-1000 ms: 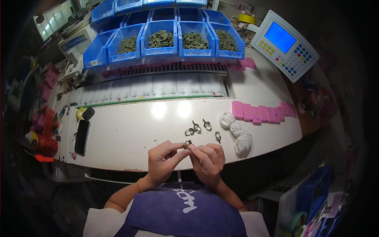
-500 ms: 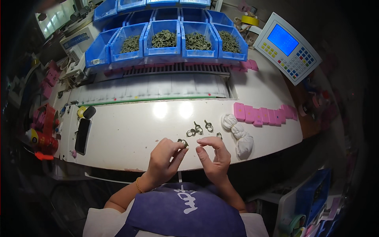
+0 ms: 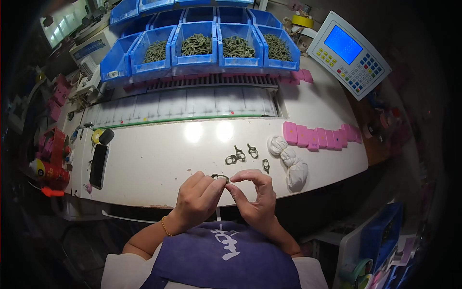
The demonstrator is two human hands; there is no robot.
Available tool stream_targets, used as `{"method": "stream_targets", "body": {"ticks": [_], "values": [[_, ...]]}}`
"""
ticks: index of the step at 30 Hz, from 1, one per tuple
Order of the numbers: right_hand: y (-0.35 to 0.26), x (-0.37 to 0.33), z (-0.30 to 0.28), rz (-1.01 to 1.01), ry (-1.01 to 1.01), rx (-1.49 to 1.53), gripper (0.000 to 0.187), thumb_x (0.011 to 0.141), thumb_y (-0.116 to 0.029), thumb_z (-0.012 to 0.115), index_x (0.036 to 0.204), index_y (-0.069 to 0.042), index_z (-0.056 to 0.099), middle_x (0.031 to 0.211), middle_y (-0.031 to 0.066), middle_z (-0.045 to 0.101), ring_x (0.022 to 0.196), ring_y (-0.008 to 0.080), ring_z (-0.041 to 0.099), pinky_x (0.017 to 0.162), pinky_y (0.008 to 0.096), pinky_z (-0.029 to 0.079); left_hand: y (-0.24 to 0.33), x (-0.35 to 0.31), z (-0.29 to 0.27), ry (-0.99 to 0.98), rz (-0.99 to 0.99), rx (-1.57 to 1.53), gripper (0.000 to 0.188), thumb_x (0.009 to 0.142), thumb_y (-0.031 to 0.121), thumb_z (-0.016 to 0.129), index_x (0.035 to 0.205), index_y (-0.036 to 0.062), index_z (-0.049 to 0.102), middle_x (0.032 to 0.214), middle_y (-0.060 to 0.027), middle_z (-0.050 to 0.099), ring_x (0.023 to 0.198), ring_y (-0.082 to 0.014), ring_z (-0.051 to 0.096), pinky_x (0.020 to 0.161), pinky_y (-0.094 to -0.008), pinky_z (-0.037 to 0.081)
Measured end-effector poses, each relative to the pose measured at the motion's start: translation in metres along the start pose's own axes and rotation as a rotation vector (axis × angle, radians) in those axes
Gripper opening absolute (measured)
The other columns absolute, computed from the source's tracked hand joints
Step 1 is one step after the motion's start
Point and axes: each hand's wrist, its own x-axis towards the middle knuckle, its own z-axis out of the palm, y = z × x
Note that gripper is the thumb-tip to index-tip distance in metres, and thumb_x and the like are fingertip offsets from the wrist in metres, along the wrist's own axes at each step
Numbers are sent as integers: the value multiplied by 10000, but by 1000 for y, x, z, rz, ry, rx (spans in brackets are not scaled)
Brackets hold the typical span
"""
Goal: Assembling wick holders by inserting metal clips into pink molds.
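Observation:
Just above the table's front edge, my left hand (image 3: 196, 196) pinches a small dark green ring-shaped piece (image 3: 220, 176) between thumb and fingers. My right hand (image 3: 260, 195) meets it from the right, thumb and forefinger closed at the ring's near end; the fingertips partly hide the contact. Beyond the hands lie several similar dark green loop pieces: a pair touching each other (image 3: 236, 157), one standing apart (image 3: 252, 151), and another (image 3: 266, 166) nearer my right hand.
Blue bins (image 3: 195, 59) at the back hold heaps of green pieces. To the right are a knotted white cloth (image 3: 294, 168), a row of pink blocks (image 3: 315, 138) and a keypad panel with a blue screen (image 3: 349, 53). A black phone (image 3: 99, 166) lies at left.
My right hand has moved left and its thumb and forefinger have come together at the ring piece. The ring has turned in my left hand, and the loop piece by my right hand is uncovered.

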Motion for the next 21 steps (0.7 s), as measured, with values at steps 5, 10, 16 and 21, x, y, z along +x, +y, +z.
{"method": "stream_targets", "body": {"ticks": [5, 10, 16, 21], "values": [[0, 0, 0, -3, -5, 0, 380, 822, 58, 741, 1120, -29, 522, 994, 120, 663, 899, 225, 649, 794, 322, 526, 1, 0, 0, -13, 7, 8, 196, 785, -59, 716, 945, -2, 618, 707, -86, 560, 576, -235, 483, 516, -346, 384], [0, 0, 0, 6, -8, 6, 378, 824, 66, 733, 1121, -30, 521, 982, 116, 658, 891, 223, 650, 789, 321, 525, 1, 0, 0, -20, 9, 14, 197, 783, -62, 712, 947, -5, 619, 710, -86, 559, 581, -236, 480, 519, -348, 384], [2, 0, 1, -5, -3, 5, 385, 821, 71, 730, 1127, -32, 521, 966, 116, 657, 880, 228, 650, 783, 321, 525, 1, 0, 0, -36, 8, 21, 195, 779, -64, 710, 943, -7, 620, 711, -84, 557, 582, -237, 479, 525, -348, 385], [1, -1, -2, -37, -67, -42, 437, 841, 126, 693, 1181, -18, 461, 994, 146, 637, 918, 186, 638, 858, 317, 519, 1, 0, 0, -35, 3, 21, 197, 778, -66, 709, 944, -7, 620, 713, -83, 560, 584, -237, 485, 526, -348, 389]]}}
